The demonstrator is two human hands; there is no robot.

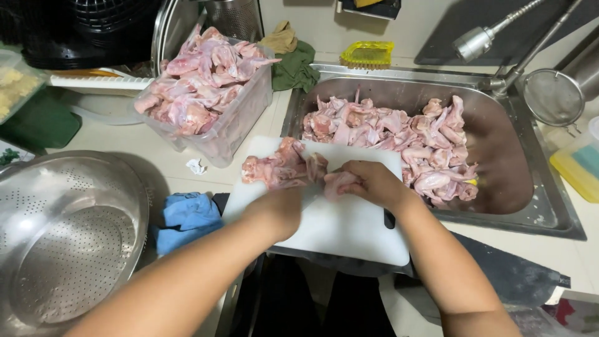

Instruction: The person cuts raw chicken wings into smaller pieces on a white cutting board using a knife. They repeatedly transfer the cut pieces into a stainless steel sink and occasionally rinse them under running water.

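Left hand (pixel 274 209), right hand (pixel 374 183): bare, no gloves, rings or watch. Forearms bare; no sleeves in view.

Both hands (pixel 368 182) on raw chicken (pixel 281 167) — white cutting board (pixel 349 228)

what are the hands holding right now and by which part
The right hand grips a raw chicken piece by its right end over the white cutting board. The left hand is blurred; its hold cannot be told.

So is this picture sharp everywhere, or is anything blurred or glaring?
Head view: the left hand is smeared by motion blur, while the right hand on the raw chicken piece is sharper; bright glare sits on the metal colander; the counter edges bow slightly, as with a wide lens.
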